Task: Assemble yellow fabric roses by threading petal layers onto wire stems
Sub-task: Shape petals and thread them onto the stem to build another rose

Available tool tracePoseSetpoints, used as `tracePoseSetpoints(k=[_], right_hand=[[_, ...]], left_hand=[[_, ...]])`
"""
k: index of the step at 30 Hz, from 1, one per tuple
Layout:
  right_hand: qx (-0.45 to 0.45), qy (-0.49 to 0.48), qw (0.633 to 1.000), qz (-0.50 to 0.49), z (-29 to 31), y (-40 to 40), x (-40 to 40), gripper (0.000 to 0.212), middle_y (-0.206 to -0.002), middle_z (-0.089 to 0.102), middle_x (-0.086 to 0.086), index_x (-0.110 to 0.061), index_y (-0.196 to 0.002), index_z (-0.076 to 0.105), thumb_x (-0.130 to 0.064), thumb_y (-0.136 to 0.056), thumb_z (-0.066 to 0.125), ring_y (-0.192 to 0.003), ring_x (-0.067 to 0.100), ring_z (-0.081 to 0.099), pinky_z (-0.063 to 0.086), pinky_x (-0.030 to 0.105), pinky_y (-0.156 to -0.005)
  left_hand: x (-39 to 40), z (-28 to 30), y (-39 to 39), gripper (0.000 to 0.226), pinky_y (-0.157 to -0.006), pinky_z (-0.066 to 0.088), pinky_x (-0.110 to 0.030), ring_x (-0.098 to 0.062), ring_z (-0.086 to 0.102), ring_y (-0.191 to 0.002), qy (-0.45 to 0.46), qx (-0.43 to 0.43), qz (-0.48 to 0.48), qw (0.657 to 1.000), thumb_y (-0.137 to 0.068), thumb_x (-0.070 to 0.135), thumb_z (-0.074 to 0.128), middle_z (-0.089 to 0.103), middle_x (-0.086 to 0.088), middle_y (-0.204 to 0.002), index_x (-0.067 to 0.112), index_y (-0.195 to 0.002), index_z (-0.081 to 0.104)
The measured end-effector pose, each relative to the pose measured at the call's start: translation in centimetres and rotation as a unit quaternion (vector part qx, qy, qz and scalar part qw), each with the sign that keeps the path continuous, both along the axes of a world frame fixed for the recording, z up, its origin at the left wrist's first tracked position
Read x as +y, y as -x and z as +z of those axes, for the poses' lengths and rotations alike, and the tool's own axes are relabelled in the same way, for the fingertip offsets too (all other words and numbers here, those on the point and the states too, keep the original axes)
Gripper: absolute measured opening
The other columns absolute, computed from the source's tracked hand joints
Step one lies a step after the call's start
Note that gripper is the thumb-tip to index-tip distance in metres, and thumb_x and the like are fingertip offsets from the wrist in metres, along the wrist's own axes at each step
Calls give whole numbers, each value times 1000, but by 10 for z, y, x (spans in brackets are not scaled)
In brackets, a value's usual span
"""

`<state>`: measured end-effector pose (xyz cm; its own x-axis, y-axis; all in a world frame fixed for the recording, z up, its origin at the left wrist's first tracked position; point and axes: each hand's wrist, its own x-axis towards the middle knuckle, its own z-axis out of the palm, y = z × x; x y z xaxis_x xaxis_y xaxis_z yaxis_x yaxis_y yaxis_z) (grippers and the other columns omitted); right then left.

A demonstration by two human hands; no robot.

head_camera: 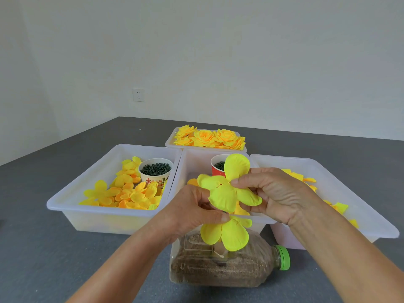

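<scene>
Head view: two hands, yellow petals.
Right hand (275, 193): fingers pinch top petal layer (227, 189).
Left hand (192, 213): thumb and fingers pinch lower petal layer (227, 235).

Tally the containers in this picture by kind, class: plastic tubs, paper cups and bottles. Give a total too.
White plastic tubs: 4
Paper cups: 2
Bottles: 1
Total: 7
</scene>
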<state>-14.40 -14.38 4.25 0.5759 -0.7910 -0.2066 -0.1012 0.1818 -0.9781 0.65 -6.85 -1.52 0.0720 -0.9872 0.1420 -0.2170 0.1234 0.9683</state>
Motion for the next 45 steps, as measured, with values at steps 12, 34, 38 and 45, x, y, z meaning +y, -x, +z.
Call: tracePoseSetpoints(k=[12,34,38,45], right_hand=[[40,23,999,18,0,0,-1,10,-62,65,5,-9,-72,70,1,-74,70,-53,13,59,50,25,-49],[50,23,998,-1,-16,0,5,12,-64,68,4,-10,-77,69,1,-72,71,-53,12,63,50,24,-49],[47,19,999,-6,-19,0,4,11,-62,68,4,-8,-77,68,1,-72,71,-52,13,63,50,25,-49],[47,28,998,-6,-24,1,8,14,-68,70,4,-11,-79,71,1,-73,70,-56,11,65,52,24,-50]], left_hand=[[3,2,1,24,-64,50,-13,-3,69,-74,28,20,-28,999,-75,-10,69,73,9,-73,14,-80,69],[11,1,-12,17,-91,49,-40,-24,62,-89,17,79,0,997,-72,0,67,68,-14,-90,0,-89,69],[9,6,-15,38,-93,45,-48,-25,60,-86,-23,127,53,990,-69,28,61,68,-16,-92,0,-93,69],[10,13,-3,48,-51,35,-22,-10,49,-50,-105,78,95,987,-56,48,82,61,-2,-63,9,-78,67]])
